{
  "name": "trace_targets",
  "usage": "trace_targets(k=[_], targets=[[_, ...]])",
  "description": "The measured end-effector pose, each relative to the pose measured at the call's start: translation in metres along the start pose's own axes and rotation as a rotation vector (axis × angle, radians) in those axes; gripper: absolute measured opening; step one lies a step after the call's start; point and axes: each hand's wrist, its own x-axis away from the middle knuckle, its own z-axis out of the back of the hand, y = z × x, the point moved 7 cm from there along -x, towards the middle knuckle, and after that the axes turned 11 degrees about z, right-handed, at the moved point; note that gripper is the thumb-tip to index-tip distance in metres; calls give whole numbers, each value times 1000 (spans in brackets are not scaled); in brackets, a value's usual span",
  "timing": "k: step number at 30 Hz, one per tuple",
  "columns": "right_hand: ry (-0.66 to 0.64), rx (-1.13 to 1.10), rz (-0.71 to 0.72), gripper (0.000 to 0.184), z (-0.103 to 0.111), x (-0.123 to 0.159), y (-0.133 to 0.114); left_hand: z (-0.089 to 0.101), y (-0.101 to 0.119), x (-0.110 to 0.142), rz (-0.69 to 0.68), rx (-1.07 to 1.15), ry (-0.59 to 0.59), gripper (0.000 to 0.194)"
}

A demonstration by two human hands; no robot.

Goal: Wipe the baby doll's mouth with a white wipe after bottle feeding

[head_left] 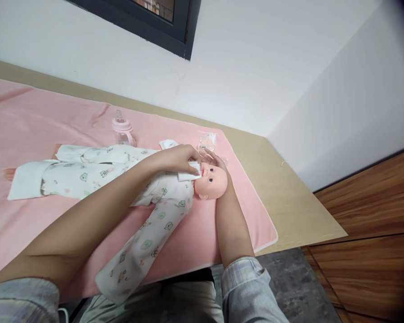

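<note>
A baby doll (212, 186) lies on its back in a white patterned outfit (164, 193), its head toward the right. My left hand (182, 158) is closed on a folded white tissue (188, 174), which it presses at the doll's mouth and chin. Around the top and far side of the head is my right hand (217, 160), touching it with fingers stretched out; its thumb and part of the palm are hidden. One long sleeve of the outfit trails toward me over the table's front edge.
A pink-capped baby bottle (123, 130) stands beyond the doll's legs. Past my right hand lies a small clear plastic item (208, 141). A pink blanket (47, 114) covers much of the wooden table (283, 202), which meets a white wall. Wooden cabinet fronts (373, 264) are at right.
</note>
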Motion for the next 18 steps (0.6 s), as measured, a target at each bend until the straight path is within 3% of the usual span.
trace_targets(k=[7, 12, 18], targets=[[-10, 58, 9, 31, 2, -2, -1, -1, 2, 1, -41, -12, 16, 17], [-61, 52, 1, 33, 2, -1, 0, 5, 2, 4, 48, -120, 75, 17], [-94, 83, -23, 35, -1, 1, -2, 5, 6, 6, 50, -174, 86, 13]])
